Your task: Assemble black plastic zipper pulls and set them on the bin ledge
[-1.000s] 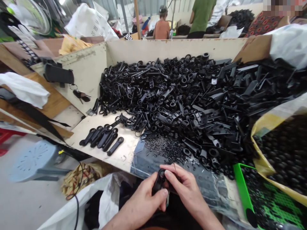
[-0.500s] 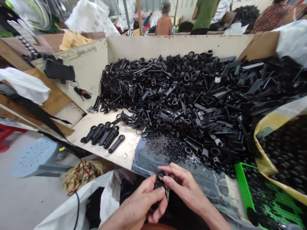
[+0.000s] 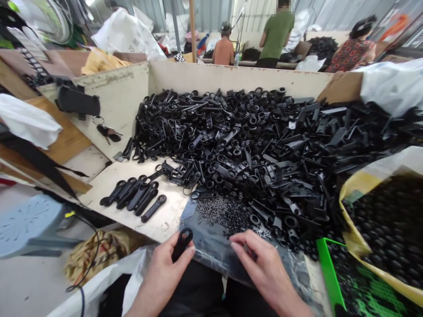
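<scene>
My left hand (image 3: 161,268) holds a black plastic handle piece (image 3: 182,243) with a round ring end, gripped between thumb and fingers with the ring upward. To the right, my right hand (image 3: 259,264) hovers over the dark mat (image 3: 211,253), fingers half curled and the thumb slightly apart, with nothing plain to see in it. Just beyond it lie small grey and black pins (image 3: 228,215) and a little heap of silvery pins (image 3: 262,231). Several similar black handle pieces (image 3: 135,193) lie in a row on the pale board at the left.
A large heap of black plastic parts (image 3: 211,136) fills the bin, which has a pale back wall (image 3: 238,77). On the right stand a green tray (image 3: 327,268) and a yellow-edged bag (image 3: 346,207) of round black parts. Keys (image 3: 109,132) hang at left. Several people work behind.
My hands have moved apart. The left carries the black handle piece leftward and up, while the right has drawn away from it. The camera view has tilted up slightly.
</scene>
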`<state>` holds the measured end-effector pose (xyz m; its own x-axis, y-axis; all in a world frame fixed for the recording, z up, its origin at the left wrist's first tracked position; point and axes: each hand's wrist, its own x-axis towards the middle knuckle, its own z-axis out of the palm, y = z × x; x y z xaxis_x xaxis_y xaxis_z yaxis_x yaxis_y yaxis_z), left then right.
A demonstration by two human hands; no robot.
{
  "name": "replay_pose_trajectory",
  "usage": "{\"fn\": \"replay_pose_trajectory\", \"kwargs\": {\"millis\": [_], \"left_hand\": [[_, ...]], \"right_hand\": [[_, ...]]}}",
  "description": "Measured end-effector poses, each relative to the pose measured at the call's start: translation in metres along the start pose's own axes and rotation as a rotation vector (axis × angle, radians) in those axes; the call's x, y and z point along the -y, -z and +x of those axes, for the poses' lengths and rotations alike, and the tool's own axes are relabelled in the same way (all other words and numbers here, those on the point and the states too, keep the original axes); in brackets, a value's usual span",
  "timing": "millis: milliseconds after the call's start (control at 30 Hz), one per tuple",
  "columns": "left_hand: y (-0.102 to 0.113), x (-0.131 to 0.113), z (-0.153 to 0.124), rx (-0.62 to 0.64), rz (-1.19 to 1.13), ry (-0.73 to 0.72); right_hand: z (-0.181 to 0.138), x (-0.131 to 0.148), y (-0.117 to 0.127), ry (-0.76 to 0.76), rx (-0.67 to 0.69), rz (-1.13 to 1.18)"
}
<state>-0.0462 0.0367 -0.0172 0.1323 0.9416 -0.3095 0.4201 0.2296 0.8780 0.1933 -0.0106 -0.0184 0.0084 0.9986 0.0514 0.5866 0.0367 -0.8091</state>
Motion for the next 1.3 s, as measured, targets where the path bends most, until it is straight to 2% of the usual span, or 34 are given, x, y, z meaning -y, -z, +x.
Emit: {"fn": "replay_pose_trajectory", "kwargs": {"millis": [133,233,300,400,567,733,833,967,1033,1167,1300], "left_hand": [[-0.007,-0.013,0.019,-0.131,0.402,-0.095],[-0.010,-0.021,0.028,-0.168,0.658,-0.135],[-0.011,-0.023,0.033,-0.160,0.747,-0.165],[-0.014,-0.023,0.039,-0.132,0.804,-0.210],[-0.016,-0.015,0.046,-0.105,0.830,-0.280],[-0.012,0.000,0.044,-0.136,0.798,-0.354],[-0.012,0.005,0.038,-0.170,0.746,-0.395],[-0.016,0.003,0.026,-0.219,0.582,-0.517],[-0.020,0.004,0.020,-0.240,0.502,-0.561],[-0.029,0.007,0.012,-0.237,0.451,-0.513],[-0.034,0.006,0.006,-0.147,0.438,-0.455]], "right_hand": [[0.024,-0.005,-0.004,0.066,0.005,-0.264],[0.036,-0.005,-0.016,0.136,0.024,-0.502],[0.039,-0.006,-0.022,0.160,0.023,-0.607],[0.040,-0.008,-0.025,0.164,0.020,-0.642],[0.038,-0.011,-0.020,0.160,0.035,-0.610],[0.038,-0.002,-0.021,0.154,0.020,-0.521],[0.044,0.014,-0.027,0.110,-0.001,-0.309],[0.055,0.029,-0.034,-0.031,0.032,0.053],[0.055,0.031,-0.035,-0.069,0.052,0.141],[0.041,0.026,-0.034,-0.111,0.064,0.205],[0.021,0.016,-0.037,-0.065,0.026,0.235]]}}
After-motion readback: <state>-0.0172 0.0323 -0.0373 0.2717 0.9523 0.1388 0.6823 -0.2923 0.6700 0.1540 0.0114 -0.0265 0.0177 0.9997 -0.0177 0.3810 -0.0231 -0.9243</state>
